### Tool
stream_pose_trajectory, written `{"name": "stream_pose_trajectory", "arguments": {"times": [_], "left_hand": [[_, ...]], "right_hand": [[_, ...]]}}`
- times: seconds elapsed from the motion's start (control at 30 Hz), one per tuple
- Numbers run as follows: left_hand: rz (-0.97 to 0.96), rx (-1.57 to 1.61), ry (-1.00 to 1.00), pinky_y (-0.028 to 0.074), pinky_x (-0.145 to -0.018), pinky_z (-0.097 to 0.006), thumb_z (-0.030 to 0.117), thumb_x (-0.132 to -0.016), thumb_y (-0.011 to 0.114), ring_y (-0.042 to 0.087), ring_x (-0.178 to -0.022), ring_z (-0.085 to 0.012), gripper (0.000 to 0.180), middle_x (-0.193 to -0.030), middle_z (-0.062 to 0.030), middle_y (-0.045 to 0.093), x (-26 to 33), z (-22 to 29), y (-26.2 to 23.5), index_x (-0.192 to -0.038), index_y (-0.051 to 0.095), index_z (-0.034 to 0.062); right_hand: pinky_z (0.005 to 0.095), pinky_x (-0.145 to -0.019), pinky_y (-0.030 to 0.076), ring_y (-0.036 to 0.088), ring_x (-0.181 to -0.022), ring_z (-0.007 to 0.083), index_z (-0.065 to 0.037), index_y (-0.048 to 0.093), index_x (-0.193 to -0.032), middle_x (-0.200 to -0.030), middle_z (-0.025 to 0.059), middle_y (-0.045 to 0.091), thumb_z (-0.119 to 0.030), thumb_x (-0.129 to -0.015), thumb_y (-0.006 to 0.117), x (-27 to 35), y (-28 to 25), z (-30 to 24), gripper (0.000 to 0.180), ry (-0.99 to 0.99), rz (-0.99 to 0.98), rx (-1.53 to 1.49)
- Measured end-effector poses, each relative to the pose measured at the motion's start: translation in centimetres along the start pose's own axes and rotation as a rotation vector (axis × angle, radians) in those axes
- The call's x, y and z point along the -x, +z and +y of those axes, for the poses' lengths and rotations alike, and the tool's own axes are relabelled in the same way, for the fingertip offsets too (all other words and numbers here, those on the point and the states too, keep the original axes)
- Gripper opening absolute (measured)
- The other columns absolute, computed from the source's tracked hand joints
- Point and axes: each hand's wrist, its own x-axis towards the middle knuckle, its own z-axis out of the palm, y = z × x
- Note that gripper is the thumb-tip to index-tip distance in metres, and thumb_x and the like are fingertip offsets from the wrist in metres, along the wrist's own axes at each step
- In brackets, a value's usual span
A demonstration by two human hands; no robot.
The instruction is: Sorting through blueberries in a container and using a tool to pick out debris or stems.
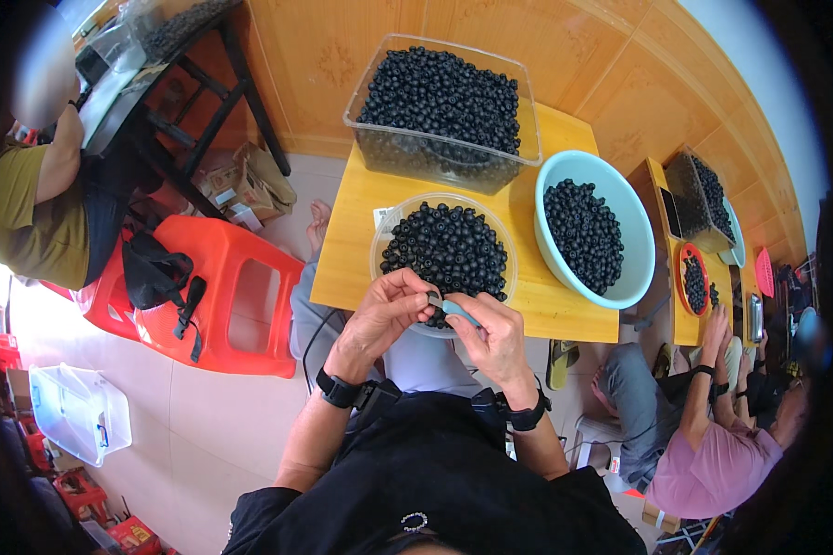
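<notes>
My left hand [379,313] pinches a small black bead [431,295] between thumb and fingertips. A small knife with a light blue handle [460,314] is gripped in my right hand [498,335], its short blade against the bead. Both hands meet over the near rim of a round clear tub [377,252] filled with black beads [449,242]. To the right stands a light blue bowl [640,277] of similar beads. Behind the tub, a rectangular clear plastic box [435,165] is heaped with more of them.
These containers stand on a yellow wooden table [565,322] by a wood-panelled wall. A red plastic stool [215,319] holding a black bag [154,268] is at left. One person sits far left; another in pink [708,472] works at a second table on the right.
</notes>
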Motion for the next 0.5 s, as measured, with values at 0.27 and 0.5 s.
{"name": "stream_pose_trajectory", "arguments": {"times": [0.27,0.5], "left_hand": [[-0.089,0.047,-0.053,0.051,-0.069,-0.022,0.001,-0.081,0.065,0.060,-0.075,-0.0124,0.010,-0.092,-0.0111,0.062,0.3,0.9,1.2,-0.088,0.059,0.0033],[-0.100,0.080,-0.002,0.050,-0.069,-0.022,0.002,-0.081,0.065,0.058,-0.074,-0.0130,0.010,-0.091,-0.0114,0.061,0.1,0.7,1.1,-0.087,0.057,0.0038]], "right_hand": [[0.0340,-0.053,0.046,0.061,-0.058,0.0268,-0.002,0.067,-0.094,-0.070,0.0121,0.061,-0.012,-0.080,0.065,-0.3,0.5,2.5,0.017,0.060,0.107,0.181],[0.0208,-0.044,0.029,0.040,-0.050,0.0042,0.000,0.064,-0.099,-0.060,-0.0041,0.048,-0.020,-0.091,0.054,0.6,-3.7,5.7,0.024,0.313,0.381,-0.260]]}}
